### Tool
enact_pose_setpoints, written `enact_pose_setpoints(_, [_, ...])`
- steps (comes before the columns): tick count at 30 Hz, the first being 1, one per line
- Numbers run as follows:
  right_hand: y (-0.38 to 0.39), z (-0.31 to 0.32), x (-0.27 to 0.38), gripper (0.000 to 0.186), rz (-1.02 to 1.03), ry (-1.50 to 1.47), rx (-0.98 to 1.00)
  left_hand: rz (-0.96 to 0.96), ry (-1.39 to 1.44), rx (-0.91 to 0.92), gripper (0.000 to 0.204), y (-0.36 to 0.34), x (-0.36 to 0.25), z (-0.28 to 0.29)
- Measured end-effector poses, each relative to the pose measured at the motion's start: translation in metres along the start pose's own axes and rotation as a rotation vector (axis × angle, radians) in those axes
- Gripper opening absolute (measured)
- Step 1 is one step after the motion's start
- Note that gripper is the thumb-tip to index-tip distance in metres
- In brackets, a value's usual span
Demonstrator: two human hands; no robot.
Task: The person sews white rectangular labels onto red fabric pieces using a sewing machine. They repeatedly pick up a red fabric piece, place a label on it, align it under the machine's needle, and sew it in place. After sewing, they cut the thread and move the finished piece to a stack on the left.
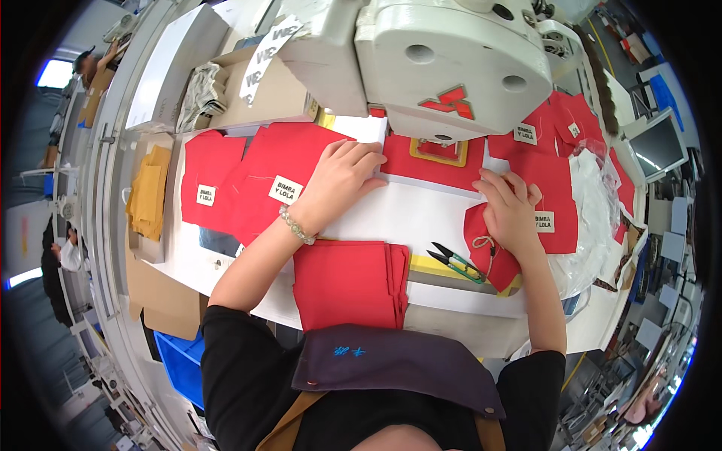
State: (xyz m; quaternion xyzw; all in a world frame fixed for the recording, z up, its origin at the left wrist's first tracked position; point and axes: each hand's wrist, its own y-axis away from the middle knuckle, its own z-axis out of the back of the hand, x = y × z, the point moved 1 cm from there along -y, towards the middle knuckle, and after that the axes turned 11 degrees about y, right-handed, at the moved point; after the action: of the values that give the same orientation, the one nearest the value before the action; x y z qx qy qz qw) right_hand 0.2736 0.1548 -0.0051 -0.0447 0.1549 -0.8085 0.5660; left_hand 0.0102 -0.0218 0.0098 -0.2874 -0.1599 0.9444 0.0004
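Note:
A large white sewing machine [451, 60] stands at the far side of the table. Below its head lies a red fabric piece [406, 161], with a yellow clamp frame [438, 154] pressed on it. My left hand [342, 180] rests with fingers bent but apart near that piece's left end, beside a red piece with a white label [263, 161]. Near its right end, my right hand [510, 207] has its fingertips at the edge, fingers loosely spread. A smaller red scrap [475, 223] with a cord lies partly under my right hand. Neither hand visibly grips anything.
A stack of red pieces [342, 282] lies at the near edge, with green-handled thread snips [457, 263] to its right. Labelled red pieces [553, 192] and clear plastic [594, 225] lie at right. Cartons [259, 86] and a yellow-brown bundle [150, 192] stand at left.

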Motion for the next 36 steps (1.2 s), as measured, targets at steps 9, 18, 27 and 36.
enact_pose_setpoints(9, [-0.001, 0.002, 0.0, 0.041, 0.002, 0.028, -0.001, -0.001, 0.035, 0.009, 0.023, 0.001, 0.002, 0.001])
enact_pose_setpoints(18, [0.002, 0.002, -0.002, 0.036, 0.028, 0.02, -0.079, -0.111, -0.139, -0.003, 0.021, 0.003, 0.0, -0.002])
enact_pose_setpoints(27, [0.003, 0.001, -0.002, 0.035, 0.051, 0.04, -0.099, -0.204, -0.332, 0.062, 0.022, 0.009, -0.001, -0.006])
enact_pose_setpoints(36, [0.001, 0.003, 0.0, 0.035, 0.052, 0.039, -0.08, -0.184, -0.339, 0.051, 0.023, 0.01, -0.005, -0.003])
